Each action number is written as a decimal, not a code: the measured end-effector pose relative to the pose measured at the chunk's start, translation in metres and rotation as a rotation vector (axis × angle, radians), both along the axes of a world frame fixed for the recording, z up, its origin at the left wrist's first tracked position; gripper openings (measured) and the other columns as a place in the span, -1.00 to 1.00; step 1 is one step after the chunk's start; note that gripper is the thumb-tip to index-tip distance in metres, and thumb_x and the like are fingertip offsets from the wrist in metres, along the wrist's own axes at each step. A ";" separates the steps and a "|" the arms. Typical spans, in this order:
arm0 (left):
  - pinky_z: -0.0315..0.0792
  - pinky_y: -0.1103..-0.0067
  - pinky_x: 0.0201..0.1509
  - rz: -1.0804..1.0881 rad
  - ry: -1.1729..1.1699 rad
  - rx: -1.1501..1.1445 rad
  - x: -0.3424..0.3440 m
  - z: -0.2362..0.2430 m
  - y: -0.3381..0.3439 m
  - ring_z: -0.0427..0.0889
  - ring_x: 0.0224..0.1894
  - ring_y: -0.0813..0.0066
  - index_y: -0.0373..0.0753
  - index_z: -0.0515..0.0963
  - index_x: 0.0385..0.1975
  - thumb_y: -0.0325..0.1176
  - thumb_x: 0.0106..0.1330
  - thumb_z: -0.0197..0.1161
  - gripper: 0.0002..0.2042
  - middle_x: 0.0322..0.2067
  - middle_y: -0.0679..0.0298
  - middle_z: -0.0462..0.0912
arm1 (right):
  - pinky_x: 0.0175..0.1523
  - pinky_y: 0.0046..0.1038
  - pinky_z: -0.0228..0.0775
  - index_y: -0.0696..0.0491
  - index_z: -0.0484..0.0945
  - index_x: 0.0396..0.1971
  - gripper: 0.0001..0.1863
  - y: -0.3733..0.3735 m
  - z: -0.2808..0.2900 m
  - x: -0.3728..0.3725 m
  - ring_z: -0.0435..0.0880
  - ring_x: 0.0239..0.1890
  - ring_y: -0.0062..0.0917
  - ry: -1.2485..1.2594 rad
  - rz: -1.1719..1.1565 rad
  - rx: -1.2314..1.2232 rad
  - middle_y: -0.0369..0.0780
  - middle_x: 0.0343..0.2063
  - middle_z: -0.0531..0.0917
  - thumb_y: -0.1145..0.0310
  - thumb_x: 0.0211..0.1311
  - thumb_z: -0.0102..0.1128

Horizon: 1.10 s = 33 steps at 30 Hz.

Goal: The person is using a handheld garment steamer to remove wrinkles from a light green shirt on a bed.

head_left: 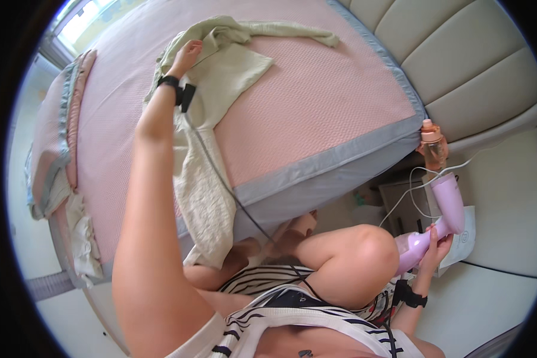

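Observation:
A pale green long-sleeved garment [235,68] lies spread on the pink bed, one sleeve stretched to the right and its lower part hanging over the near edge. My left hand [188,55] is on its upper part, fingers curled and closed on the cloth. Low at the right, my right hand [437,247] grips a lilac handheld garment steamer [447,206], held beside my bent knee and apart from the garment. A white cord [413,186] loops near the steamer's upper end.
The bed [316,125] has a grey-blue border and a padded beige headboard [459,53]. An orange-capped water bottle [434,146] stands by its corner above a grey cabinet [403,206]. Folded bedding [56,131] lies at the left. A dark cable [244,209] runs from my left wrist.

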<state>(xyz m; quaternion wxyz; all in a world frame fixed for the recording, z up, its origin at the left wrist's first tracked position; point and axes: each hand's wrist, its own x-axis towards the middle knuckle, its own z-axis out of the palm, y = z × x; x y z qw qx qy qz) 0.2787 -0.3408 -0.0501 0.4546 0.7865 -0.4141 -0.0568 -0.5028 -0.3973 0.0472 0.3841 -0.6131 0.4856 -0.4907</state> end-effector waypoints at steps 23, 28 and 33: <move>-0.21 0.02 0.23 -0.140 -0.363 0.856 -0.100 0.009 0.065 -0.13 0.29 0.09 0.24 -0.07 0.22 0.25 0.13 -0.19 -0.36 0.29 0.33 -0.26 | -0.13 -0.49 0.28 0.22 0.32 -0.13 -0.49 -0.079 -0.009 0.311 0.48 -0.26 -0.45 0.190 0.565 -0.456 -0.10 -0.32 0.51 0.28 -0.05 0.27; -0.37 -0.08 0.20 -0.152 -0.502 0.615 -0.043 -0.008 0.127 -0.26 0.32 0.25 0.28 -0.10 0.22 0.15 0.20 -0.18 -0.43 0.29 0.46 -0.24 | -0.13 -0.41 0.29 0.21 0.33 -0.17 -0.55 -0.086 -0.030 0.329 0.50 -0.21 -0.31 0.213 0.538 -0.421 -0.02 -0.27 0.51 0.24 0.01 0.20; -0.12 0.15 0.28 -0.272 -0.837 0.390 -0.091 0.019 0.179 -0.02 0.27 0.31 0.08 0.19 0.13 -0.44 0.05 0.10 -0.43 0.18 0.34 0.13 | -0.18 -0.37 0.32 0.21 0.33 -0.17 -0.55 -0.097 -0.038 0.313 0.54 -0.25 -0.23 0.125 0.478 -0.407 0.01 -0.33 0.54 0.19 0.05 0.15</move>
